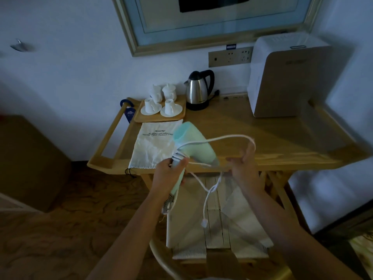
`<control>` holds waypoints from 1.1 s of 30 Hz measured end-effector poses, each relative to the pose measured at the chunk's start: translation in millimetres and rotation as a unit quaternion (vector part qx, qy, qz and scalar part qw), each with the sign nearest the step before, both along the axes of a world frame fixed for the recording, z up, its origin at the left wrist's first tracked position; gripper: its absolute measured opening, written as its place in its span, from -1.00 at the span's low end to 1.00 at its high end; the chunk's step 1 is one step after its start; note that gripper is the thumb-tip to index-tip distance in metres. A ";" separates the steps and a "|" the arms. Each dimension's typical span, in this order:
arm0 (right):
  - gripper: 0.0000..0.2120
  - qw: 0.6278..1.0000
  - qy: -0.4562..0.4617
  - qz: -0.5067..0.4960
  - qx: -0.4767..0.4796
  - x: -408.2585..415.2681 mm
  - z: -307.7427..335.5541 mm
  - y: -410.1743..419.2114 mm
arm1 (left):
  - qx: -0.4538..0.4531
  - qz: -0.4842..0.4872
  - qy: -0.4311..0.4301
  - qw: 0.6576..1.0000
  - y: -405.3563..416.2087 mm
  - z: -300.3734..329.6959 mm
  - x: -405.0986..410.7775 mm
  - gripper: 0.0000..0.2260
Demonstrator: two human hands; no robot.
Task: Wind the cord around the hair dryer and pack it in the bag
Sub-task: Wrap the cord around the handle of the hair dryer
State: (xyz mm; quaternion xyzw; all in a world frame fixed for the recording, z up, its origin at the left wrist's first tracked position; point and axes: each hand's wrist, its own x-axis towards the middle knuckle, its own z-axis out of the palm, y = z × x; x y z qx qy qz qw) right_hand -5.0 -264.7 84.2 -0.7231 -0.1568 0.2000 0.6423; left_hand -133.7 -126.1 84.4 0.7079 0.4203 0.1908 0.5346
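A single wide-angle view looks from the person's head, forward and steeply down, close over both forearms. It faces a wooden table (272,138) set against the wall (70,67), with a framed picture (212,23) cut off at the top edge. Straight lines bow toward the edges. The room is dim, so the floor at lower left reads only vaguely.

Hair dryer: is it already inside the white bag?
No, the hair dryer is held in the air by the left hand, while the white bag lies flat on the table.
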 end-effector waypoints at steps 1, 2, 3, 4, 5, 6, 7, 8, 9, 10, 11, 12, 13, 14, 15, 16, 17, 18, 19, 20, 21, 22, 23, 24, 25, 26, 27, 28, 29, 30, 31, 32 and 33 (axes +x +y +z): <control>-0.30 1.000 -0.004 0.003 -0.016 8.6 8.3 0.0 | 0.046 -0.022 0.036 0.998 3.6 -0.3 -2.0 -0.74; -0.32 1.000 0.006 0.014 -0.023 17.0 17.8 1.3 | 0.079 -0.050 0.072 0.993 6.9 -0.7 -5.0 -0.73; -0.36 0.999 0.035 0.027 -0.011 25.8 25.4 5.7 | 0.090 -0.085 0.105 0.987 7.6 0.5 -8.5 -0.72; -0.39 0.996 0.082 0.037 0.014 32.5 34.5 10.8 | 0.087 -0.121 0.126 0.981 7.1 0.0 -11.4 -0.71; -0.41 0.990 0.125 0.049 0.037 37.2 42.3 17.5 | 0.078 -0.156 0.136 0.975 4.4 -0.6 -14.1 -0.72; -0.41 0.986 0.147 0.062 0.048 39.7 46.7 24.2 | 0.075 -0.183 0.138 0.971 1.1 -1.5 -15.4 -0.74; -0.38 0.988 0.133 0.077 0.029 42.3 47.3 30.1 | 0.077 -0.202 0.133 0.967 -2.5 -1.5 -16.5 -0.77; -0.35 0.991 0.102 0.090 0.004 45.7 46.7 34.1 | 0.079 -0.213 0.124 0.966 -4.4 -2.7 -17.0 -0.80; -0.33 0.993 0.059 0.094 -0.029 51.7 43.5 34.9 | 0.079 -0.218 0.113 0.966 -5.4 -3.3 -17.6 -0.83; -0.32 0.993 0.005 0.096 -0.072 57.3 42.4 32.1 | 0.075 -0.213 0.102 0.969 -4.2 -4.6 -18.1 -0.86; -0.34 0.985 -0.049 0.103 -0.131 62.9 39.5 26.3 | 0.070 -0.198 0.096 0.973 -2.2 -4.3 -18.6 -0.90; -0.37 0.971 -0.086 0.123 -0.187 66.6 35.2 19.5 | 0.066 -0.173 0.090 0.979 1.3 -4.6 -19.4 -0.93; -0.43 0.957 -0.095 0.159 -0.225 67.8 27.8 13.6 | 0.058 -0.143 0.082 0.985 4.0 -3.2 -20.2 -0.93; -0.49 0.947 -0.079 0.204 -0.234 64.7 17.7 9.4 | 0.042 -0.113 0.069 0.990 7.4 -2.3 -19.8 -0.90; -0.55 0.943 -0.050 0.244 -0.222 57.0 8.4 7.7 | 0.016 -0.089 0.049 0.995 9.8 0.2 -19.0 -0.86; -0.59 0.943 -0.018 0.268 -0.196 46.8 0.8 7.5 | -0.011 -0.072 0.028 0.997 11.8 3.3 -17.6 -0.83; -0.63 0.948 0.014 0.273 -0.162 36.4 -5.1 8.8 | -0.031 -0.062 0.011 0.998 12.8 6.6 -16.4 -0.81; -0.65 0.957 0.047 0.260 -0.120 27.7 -8.3 10.9 | -0.042 -0.056 -0.003 0.998 13.2 9.6 -14.8 -0.80; -0.64 0.966 0.071 0.234 -0.083 22.2 -12.1 12.8 | -0.048 -0.051 -0.009 0.998 13.5 12.0 -13.4 -0.79; -0.60 0.974 0.085 0.203 -0.048 17.1 -15.1 14.1 | -0.050 -0.047 -0.012 0.998 13.6 13.6 -12.2 -0.78; -0.53 0.984 0.077 0.158 -0.030 14.0 -18.9 15.2 | -0.052 -0.043 -0.015 0.998 14.0 15.0 -10.8 -0.77; -0.46 0.993 0.052 0.104 -0.021 9.1 -21.1 15.1 | -0.057 -0.040 -0.022 0.997 14.1 15.7 -9.1 -0.76; -0.42 0.998 0.027 0.051 -0.013 3.1 -23.1 14.9 | -0.066 -0.036 -0.033 0.997 13.7 17.2 -7.4 -0.75; -0.43 1.000 0.016 0.004 0.011 -4.4 -25.9 14.7 | -0.078 -0.030 -0.045 0.996 13.2 18.3 -5.6 -0.75; -0.48 0.998 0.032 -0.029 0.035 -14.2 -26.5 14.7 | -0.092 -0.023 -0.056 0.994 11.2 20.4 -3.9 -0.74; -0.56 0.996 0.066 -0.042 0.049 -24.6 -25.7 14.2 | -0.108 -0.017 -0.070 0.991 9.6 21.6 -2.2 -0.74; -0.62 0.993 0.096 -0.035 0.051 -33.9 -24.4 13.9 | -0.128 -0.011 -0.088 0.988 6.6 24.0 -0.5 -0.74; -0.66 0.993 0.108 -0.005 0.040 -40.9 -22.0 14.6 | -0.146 -0.005 -0.109 0.983 4.2 25.8 1.4 -0.74; -0.67 0.994 0.093 0.043 0.024 -45.5 -19.0 15.7 | -0.157 0.001 -0.126 0.979 2.0 27.8 3.1 -0.74; -0.69 0.993 0.059 0.099 0.021 -48.2 -14.5 19.2 | -0.160 0.005 -0.136 0.978 1.6 27.9 4.7 -0.75; -0.73 0.986 0.028 0.157 0.038 -49.5 -6.6 24.1 | -0.157 0.006 -0.132 0.979 1.5 29.0 5.6 -0.75; -0.78 0.977 0.011 0.204 0.059 -48.1 -0.9 30.7 | -0.153 0.000 -0.118 0.981 1.7 28.3 5.8 -0.75; -0.83 0.970 0.010 0.229 0.076 -45.3 3.6 37.6 | -0.153 -0.011 -0.100 0.983 2.0 27.8 5.5 -0.73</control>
